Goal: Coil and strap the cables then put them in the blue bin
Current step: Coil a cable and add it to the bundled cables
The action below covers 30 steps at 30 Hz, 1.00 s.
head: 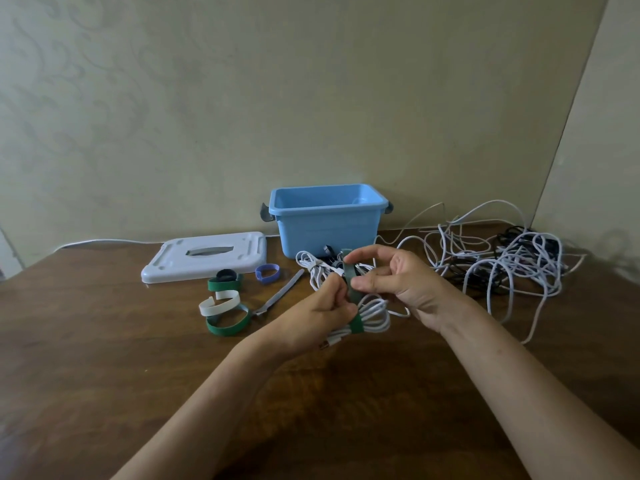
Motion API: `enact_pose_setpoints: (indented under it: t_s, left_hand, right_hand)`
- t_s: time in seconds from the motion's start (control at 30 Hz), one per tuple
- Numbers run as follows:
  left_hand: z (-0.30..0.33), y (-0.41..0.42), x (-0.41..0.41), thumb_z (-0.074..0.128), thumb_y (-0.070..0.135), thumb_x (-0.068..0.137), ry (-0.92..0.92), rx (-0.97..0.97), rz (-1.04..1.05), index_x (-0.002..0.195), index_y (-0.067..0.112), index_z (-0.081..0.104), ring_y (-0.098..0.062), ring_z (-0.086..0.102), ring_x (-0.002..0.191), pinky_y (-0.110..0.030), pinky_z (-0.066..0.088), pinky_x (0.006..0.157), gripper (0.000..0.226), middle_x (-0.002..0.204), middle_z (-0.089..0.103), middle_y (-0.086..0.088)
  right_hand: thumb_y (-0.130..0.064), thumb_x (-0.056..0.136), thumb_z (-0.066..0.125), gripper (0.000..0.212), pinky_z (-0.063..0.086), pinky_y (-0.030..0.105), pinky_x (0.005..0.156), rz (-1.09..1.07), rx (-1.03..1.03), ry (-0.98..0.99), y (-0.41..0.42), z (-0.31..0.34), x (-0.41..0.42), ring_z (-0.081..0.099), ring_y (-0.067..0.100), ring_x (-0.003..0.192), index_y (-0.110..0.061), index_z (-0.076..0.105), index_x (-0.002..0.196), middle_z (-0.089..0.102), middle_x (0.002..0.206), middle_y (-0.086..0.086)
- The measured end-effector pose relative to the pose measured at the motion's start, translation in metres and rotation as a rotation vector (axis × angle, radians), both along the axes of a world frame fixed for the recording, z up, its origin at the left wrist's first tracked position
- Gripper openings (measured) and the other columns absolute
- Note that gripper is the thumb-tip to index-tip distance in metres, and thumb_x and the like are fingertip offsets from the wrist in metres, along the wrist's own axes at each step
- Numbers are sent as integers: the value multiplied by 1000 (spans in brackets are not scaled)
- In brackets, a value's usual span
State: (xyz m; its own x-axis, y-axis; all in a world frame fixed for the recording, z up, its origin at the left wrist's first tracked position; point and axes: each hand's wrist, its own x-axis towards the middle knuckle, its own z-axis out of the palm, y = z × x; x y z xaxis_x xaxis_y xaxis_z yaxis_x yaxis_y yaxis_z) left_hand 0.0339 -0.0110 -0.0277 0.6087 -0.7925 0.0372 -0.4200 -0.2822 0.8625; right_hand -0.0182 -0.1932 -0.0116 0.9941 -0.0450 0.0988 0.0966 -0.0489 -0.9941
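Above the near middle of the table [104,341], both hands are working on a white coil [372,315] held off the wood. It is looking like several long loops bunched together, with a green strap [356,326] wrapping its lower part and the strap's free end running up between the hands. The left hand [318,315] is gripping the coil from the left, its fingers curled around the loops. The right hand [391,282] is pinching the strap's upper end between thumb and curled fingers, with the forefinger lying straighter toward the left.

Farther back, the blue bin [329,220] is standing open against the wall, well apart from the coil; its inside cannot be judged. A white lid [207,256] is lying flat to its left. Spare straps [225,306] in green, white and purple are sitting near the lid. On the right, a tangle [502,261] of white and black cables is sprawling across the table.
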Motion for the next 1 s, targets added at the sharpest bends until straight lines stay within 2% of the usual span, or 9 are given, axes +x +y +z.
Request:
enact_pose_setpoints:
  t_s: [0.13, 0.27, 0.4, 0.47, 0.63, 0.7, 0.8, 0.93, 1.0]
  left_hand:
    - [-2, 2, 3, 48, 16, 104, 16, -41, 43, 101, 13, 41, -5, 49, 75, -20, 46, 71, 8, 90, 50, -2]
    - [2, 3, 0, 44, 15, 105, 121, -74, 29, 123, 18, 47, 4, 64, 82, -12, 50, 73, 18, 102, 61, 7]
    - [4, 9, 0, 43, 19, 105, 116, -51, 113, 102, 26, 59, 6, 61, 67, -7, 45, 59, 17, 90, 64, 6]
    - [2, 12, 2, 47, 16, 104, 166, -127, 178, 96, 23, 61, 5, 60, 58, -9, 45, 54, 18, 84, 64, 3]
    - [5, 18, 7, 50, 12, 101, 290, -196, 281, 95, 20, 65, -8, 65, 68, -16, 53, 60, 18, 88, 68, -4]
    - [8, 21, 11, 53, 13, 100, 363, -265, 334, 92, 17, 67, -13, 64, 63, -20, 51, 56, 17, 80, 70, -4]
    - [8, 26, 16, 53, 13, 100, 375, -271, 365, 86, 12, 65, -18, 60, 57, -24, 47, 51, 18, 70, 68, -5]
    - [3, 25, 19, 52, 18, 101, 333, -225, 352, 81, 13, 65, -25, 52, 55, -30, 35, 49, 24, 73, 62, -16]
    - [3, 25, 19, 50, 20, 102, 308, -218, 341, 82, 11, 65, -25, 48, 52, -29, 30, 47, 26, 69, 60, -17]
  right_hand:
    - [2, 84, 77, 27, 55, 24, 72, -80, -105, -194, 14, -1, 1, 72, 16, 72, -17, 72, 103, 75, 75, 12]
    - [1, 86, 76, 25, 59, 34, 79, -104, -132, -306, 25, -7, 2, 75, 27, 80, -19, 69, 99, 76, 78, 15]
    - [-8, 87, 78, 21, 59, 36, 80, -136, -252, -367, 35, -16, 5, 75, 22, 81, -23, 66, 93, 78, 79, 4]
    - [-12, 86, 80, 21, 59, 35, 83, -143, -305, -395, 39, -18, 7, 75, 16, 88, -25, 64, 92, 78, 86, -2]
    - [-33, 90, 77, 24, 53, 27, 93, -95, -454, -359, 41, -23, 7, 64, 3, 112, -40, 60, 106, 69, 111, -17]
    - [-38, 88, 78, 33, 52, 29, 97, -58, -509, -332, 39, -23, 7, 61, 3, 117, -41, 58, 115, 64, 122, -16]
    - [-30, 83, 83, 35, 55, 29, 94, -71, -605, -364, 36, -23, 8, 64, 2, 109, -35, 63, 111, 66, 117, -14]
    - [-35, 80, 83, 28, 47, 7, 81, -167, -770, -446, 31, -24, 8, 62, -7, 101, -37, 67, 104, 69, 108, -21]
    - [-41, 81, 81, 27, 45, 5, 79, -204, -839, -531, 32, -25, 8, 62, -7, 99, -36, 69, 105, 69, 107, -21]
